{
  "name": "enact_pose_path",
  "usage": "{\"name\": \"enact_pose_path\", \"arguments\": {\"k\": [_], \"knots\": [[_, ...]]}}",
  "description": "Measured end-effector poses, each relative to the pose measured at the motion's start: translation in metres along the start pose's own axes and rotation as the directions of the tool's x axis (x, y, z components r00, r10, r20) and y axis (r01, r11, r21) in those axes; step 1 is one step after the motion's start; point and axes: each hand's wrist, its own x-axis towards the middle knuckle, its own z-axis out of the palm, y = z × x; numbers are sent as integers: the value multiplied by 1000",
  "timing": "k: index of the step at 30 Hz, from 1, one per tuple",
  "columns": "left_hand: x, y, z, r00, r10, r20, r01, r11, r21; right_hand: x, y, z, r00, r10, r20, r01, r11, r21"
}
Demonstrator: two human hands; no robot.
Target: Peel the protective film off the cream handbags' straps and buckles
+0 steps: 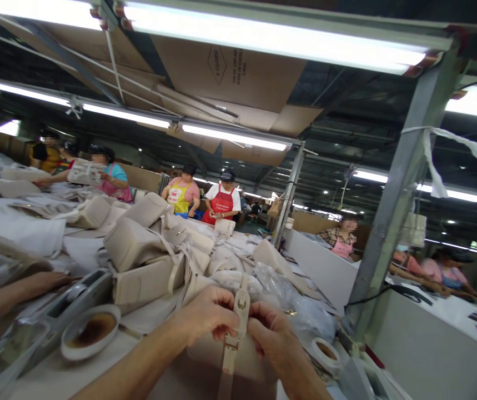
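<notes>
In the head view a cream bag strap point(243, 315) with gold-coloured metal fittings rises between my hands. My left hand point(207, 315) pinches its left edge, just above a small gold buckle point(231, 343). From the other side my right hand point(269, 333) grips the strap, with some fingertips hidden behind it. Below the buckle a narrower strap end point(226, 369) runs down over a beige bag point(196, 366), which is partly covered by my forearms.
Cream bags point(136, 244) are heaped ahead. Left of me lie a bowl of brown liquid point(90, 333), a tape dispenser point(74, 294) and a co-worker's hand point(42, 282). Clear plastic point(305, 308), a tape roll point(325, 353) and a metal post point(394, 194) stand right. Several people work beyond.
</notes>
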Motion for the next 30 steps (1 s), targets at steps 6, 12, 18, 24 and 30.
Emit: {"name": "enact_pose_path", "arguments": {"k": [6,12,18,24,30], "knots": [[3,-4,16,991,55,-119,-50,998,46,-7,7,5,989,135,66,-150,871,468],[2,-11,27,982,127,-137,-126,992,14,-9,31,11,999,-31,35,11,884,467],[-2,-8,27,951,256,-176,-224,957,186,-10,34,11,999,-36,8,27,857,515],[-3,-7,28,977,187,-100,-169,971,168,-10,40,1,991,10,135,-88,807,584],[-9,-10,32,975,206,-88,-191,969,154,-3,46,8,989,-64,-132,101,950,297]]}}
